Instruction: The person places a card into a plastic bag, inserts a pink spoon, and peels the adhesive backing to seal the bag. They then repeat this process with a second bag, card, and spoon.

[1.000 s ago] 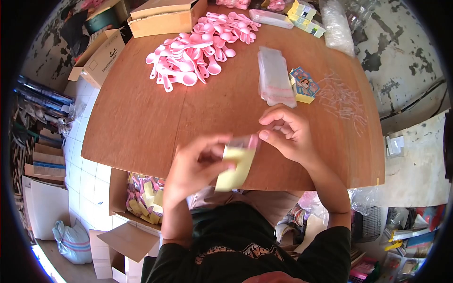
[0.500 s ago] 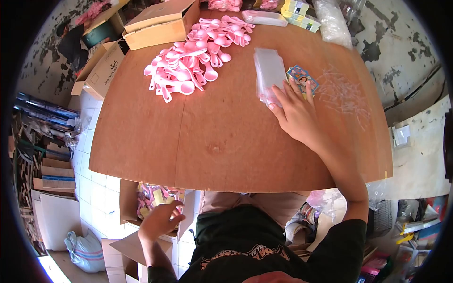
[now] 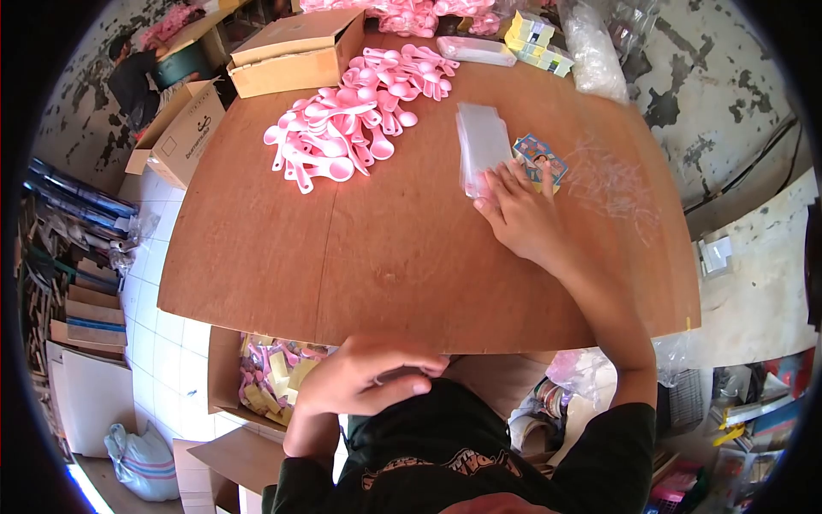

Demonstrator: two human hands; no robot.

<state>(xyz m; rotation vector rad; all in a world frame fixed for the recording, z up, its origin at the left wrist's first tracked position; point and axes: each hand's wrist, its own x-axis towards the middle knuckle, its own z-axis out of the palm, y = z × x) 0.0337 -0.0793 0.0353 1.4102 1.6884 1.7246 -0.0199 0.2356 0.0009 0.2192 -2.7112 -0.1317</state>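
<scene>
My right hand [image 3: 524,219] lies on the table with its fingers spread. Its fingertips touch the near end of a stack of clear plastic sleeves [image 3: 482,146] and reach the edge of a small pile of blue printed cards [image 3: 541,158]. At the table's near edge, my left hand [image 3: 370,374] hovers in front of my body, thumb apart from the outstretched fingers, with nothing visible in it. Beneath and left of it stands an open carton [image 3: 224,368] of packed pink pieces and yellowish cards [image 3: 279,367]. Pink measuring spoons [image 3: 347,120] are heaped at the table's far left.
Thin clear strips [image 3: 612,184] lie scattered on the table's right side. Along the back are a cardboard box [image 3: 295,64], a clear packet [image 3: 476,50], yellow card stacks [image 3: 538,43] and a plastic roll [image 3: 595,64]. Another person [image 3: 133,81] is at the far left.
My left hand has moved up and right, away from the carton toward the table's near edge. My right hand stays at the sleeves and cards. The view has shifted slightly.
</scene>
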